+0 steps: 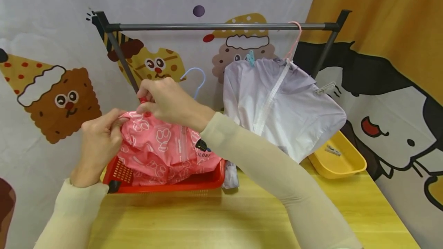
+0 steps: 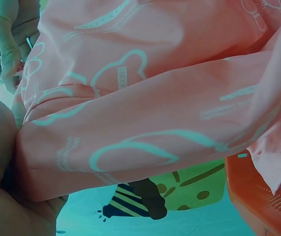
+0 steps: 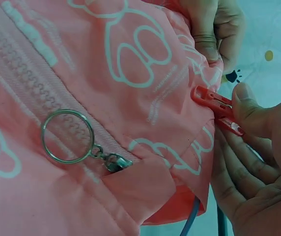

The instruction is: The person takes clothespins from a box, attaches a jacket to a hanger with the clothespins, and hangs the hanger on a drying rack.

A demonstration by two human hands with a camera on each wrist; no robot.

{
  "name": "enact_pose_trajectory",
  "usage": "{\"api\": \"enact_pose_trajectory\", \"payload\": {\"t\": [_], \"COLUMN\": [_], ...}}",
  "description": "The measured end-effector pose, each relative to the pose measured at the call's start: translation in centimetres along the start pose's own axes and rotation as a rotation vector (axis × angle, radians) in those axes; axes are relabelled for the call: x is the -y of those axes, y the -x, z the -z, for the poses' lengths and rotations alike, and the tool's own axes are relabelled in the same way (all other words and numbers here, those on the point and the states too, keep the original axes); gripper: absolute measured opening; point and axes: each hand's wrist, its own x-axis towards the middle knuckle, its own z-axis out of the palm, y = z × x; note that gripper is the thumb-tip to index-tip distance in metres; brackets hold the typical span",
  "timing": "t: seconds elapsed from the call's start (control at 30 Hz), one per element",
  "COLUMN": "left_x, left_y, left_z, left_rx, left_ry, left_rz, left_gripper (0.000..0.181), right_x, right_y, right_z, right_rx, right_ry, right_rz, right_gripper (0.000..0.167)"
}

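Observation:
A pink jacket (image 1: 162, 137) with white printed outlines hangs down over a red basket (image 1: 207, 183). My left hand (image 1: 100, 141) pinches its upper left edge; in the left wrist view a length of pink fabric (image 2: 130, 132) stretches away from that hand. My right hand (image 1: 169, 99) pinches a red clothespin (image 3: 216, 103) between thumb and fingers. The clothespin's tip lies over the jacket near its edge. A ring-shaped zipper pull (image 3: 68, 160) shows in the right wrist view. The blue hook of a hanger (image 1: 203, 80) rises behind my right hand; the hanger's body is mostly hidden.
A dark metal rack (image 1: 173, 27) spans the back. On its right side a pale lilac jacket (image 1: 290, 107) hangs from a pink hanger (image 1: 297, 35), with a blue clothespin (image 1: 250, 58) and a white one. A yellow basin (image 1: 346, 168) holding a clothespin stands on the wooden table (image 1: 242, 222).

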Motion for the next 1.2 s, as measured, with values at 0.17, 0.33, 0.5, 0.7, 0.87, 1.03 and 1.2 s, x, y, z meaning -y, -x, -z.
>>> {"api": "enact_pose_trajectory", "payload": {"t": [0.17, 0.33, 0.5, 0.7, 0.87, 1.03, 1.2], "left_x": [0.2, 0.5, 0.5, 0.6, 0.4, 0.3, 0.4], "left_y": [0.1, 0.5, 0.6, 0.8, 0.9, 0.9, 0.9], "left_z": [0.0, 0.2, 0.2, 0.4, 0.5, 0.6, 0.5], "left_rx": [-0.007, 0.008, 0.01, 0.007, 0.03, 0.039, 0.025], "left_ry": [0.004, 0.011, 0.019, 0.017, 0.012, 0.007, 0.004], "left_rz": [-0.007, 0.008, 0.011, 0.025, 0.062, 0.073, 0.058], "left_gripper": [0.017, 0.016, 0.013, 0.015, 0.015, 0.014, 0.014], "right_x": [-0.2, -0.2, -0.3, -0.9, -1.6, -2.4, -3.0], "right_y": [0.5, 1.3, 2.2, 3.4, 4.7, 6.1, 7.6], "right_z": [-0.4, -0.6, -0.6, -0.7, -0.6, -0.3, -0.1], "right_rx": [0.001, 0.01, -0.005, -0.035, -0.1, -0.159, -0.208], "right_ry": [0.062, 0.083, 0.089, 0.059, 0.052, 0.073, 0.084], "right_rz": [0.02, 0.022, 0.075, 0.135, 0.173, 0.22, 0.248], "right_gripper": [0.036, 0.036, 0.041, 0.044, 0.042, 0.035, 0.028]}}
